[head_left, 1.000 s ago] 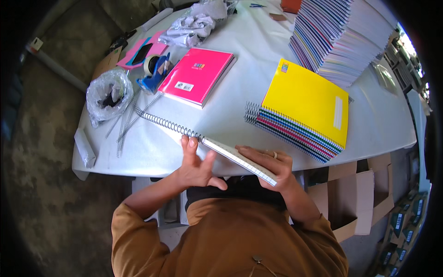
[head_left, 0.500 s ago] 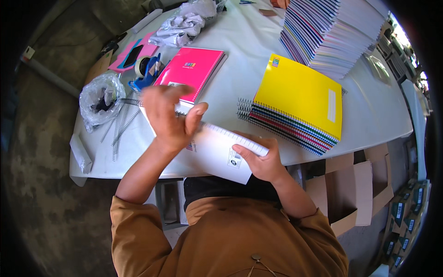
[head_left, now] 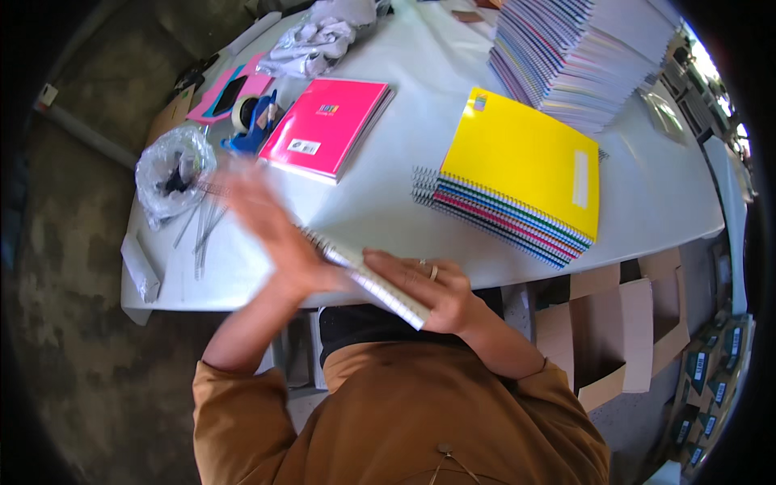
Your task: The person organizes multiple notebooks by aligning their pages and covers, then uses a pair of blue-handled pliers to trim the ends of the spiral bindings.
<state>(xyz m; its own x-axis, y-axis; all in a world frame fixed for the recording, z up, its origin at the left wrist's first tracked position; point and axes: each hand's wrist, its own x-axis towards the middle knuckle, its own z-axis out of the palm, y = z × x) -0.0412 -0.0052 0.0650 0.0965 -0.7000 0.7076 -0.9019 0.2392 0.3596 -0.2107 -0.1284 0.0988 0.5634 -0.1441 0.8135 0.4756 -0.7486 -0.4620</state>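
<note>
A thin white notebook [head_left: 398,302] is tilted edge-up in front of me, its punched edge turned upward. My right hand [head_left: 440,295] grips its near end, fingers over one side, with a ring on one finger. A spiral wire [head_left: 314,236] runs along the far part of that edge. My left hand [head_left: 271,230] is at the notebook's far end, over the wire. Its fingers are smeared by motion and point away toward the plastic bag, so their hold is unclear. A stretch of coil [head_left: 212,187] shows beyond the fingertips.
On the white table [head_left: 364,202] lie pink notebooks [head_left: 331,121], a yellow-topped notebook stack [head_left: 525,162], a taller stack [head_left: 558,56], a tape dispenser [head_left: 257,125], a plastic bag [head_left: 166,174] and loose coils [head_left: 204,238]. Cardboard boxes [head_left: 602,339] stand below the right edge.
The notebook has turned from showing its white cover to nearly edge-on. My left hand has moved slightly left and blurs more; my right hand has shifted down and left, still gripping.
</note>
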